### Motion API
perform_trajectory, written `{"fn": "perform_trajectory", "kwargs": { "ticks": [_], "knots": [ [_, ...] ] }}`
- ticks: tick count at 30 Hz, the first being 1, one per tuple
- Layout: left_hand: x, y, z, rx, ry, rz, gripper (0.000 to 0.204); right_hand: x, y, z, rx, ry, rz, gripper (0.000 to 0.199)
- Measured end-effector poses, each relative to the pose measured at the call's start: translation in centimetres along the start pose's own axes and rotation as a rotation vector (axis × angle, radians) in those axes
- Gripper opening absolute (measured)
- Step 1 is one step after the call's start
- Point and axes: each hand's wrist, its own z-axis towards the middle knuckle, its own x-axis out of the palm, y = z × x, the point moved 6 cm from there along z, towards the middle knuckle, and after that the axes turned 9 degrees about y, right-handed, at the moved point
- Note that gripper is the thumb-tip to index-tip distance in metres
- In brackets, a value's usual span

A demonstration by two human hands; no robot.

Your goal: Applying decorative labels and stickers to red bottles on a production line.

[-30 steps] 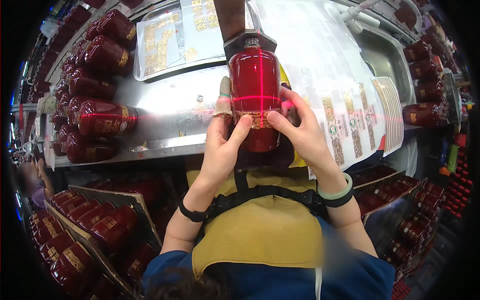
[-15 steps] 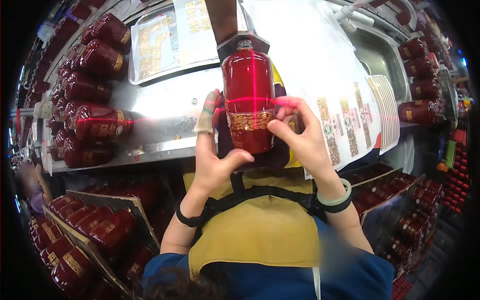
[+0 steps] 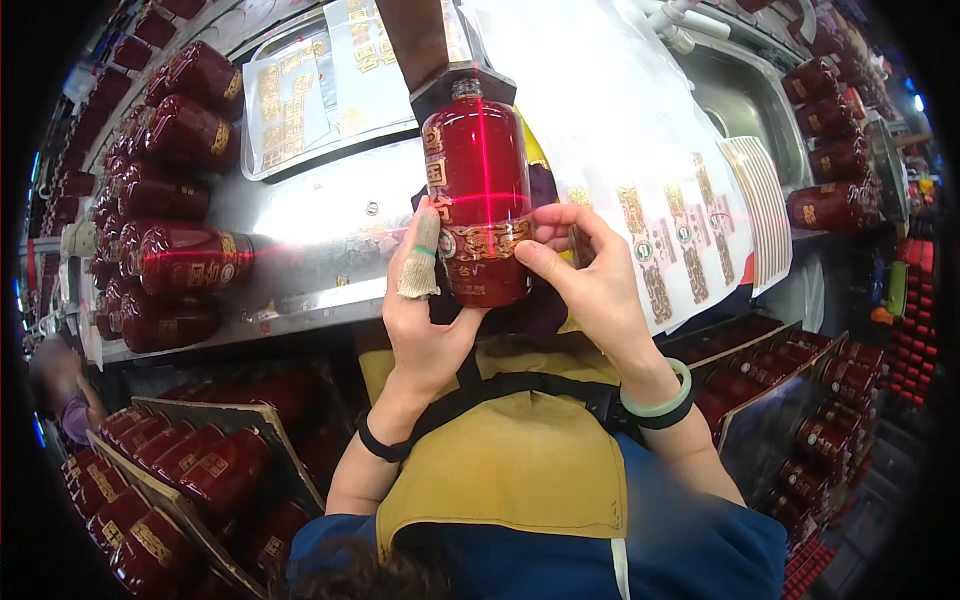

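While the yellow apron fills the near middle, rows of red bottles sit low on both sides: a near-left group and a near-right group. Black wristband on the left wrist; pale green bangle on the right.

Left hand: cloth cover on one finger, grip cupped round the lower left side of a large red bottle, thumb by its near end. Right hand: grip holding the same bottle's right edge, thumb on the gold band, index finger just above. Bottle lies in the middle, neck far, dark cloth at its right; red light lines cross on it.

Metal table beyond the hands. To the right, a white sheet with rows of gold stickers, then a striped sheet. More bottles crowd the table's left end. Farther: a tray of gold stickers at left, a dark stand by the bottle's neck, a steel sink at right.
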Motion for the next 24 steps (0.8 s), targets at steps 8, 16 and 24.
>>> {"fn": "perform_trajectory", "kwargs": {
  "ticks": [8, 16, 24],
  "knots": [
    [0.0, -0.1, 0.1, 0.01, 0.001, 0.006, 0.094, -0.3, -0.2, 0.2, 0.078, 0.04, 0.018, 0.03],
    [-0.5, 0.3, 0.3, -0.018, 0.095, -0.204, 0.113, -0.6, -0.1, 1.0, 0.123, 0.061, 0.132, 0.016],
    [-0.6, 1.4, 1.2, -0.185, 0.045, -0.669, 0.068, -0.2, 4.1, -0.2, -0.015, 0.073, -0.144, 0.008]
  ]
}}
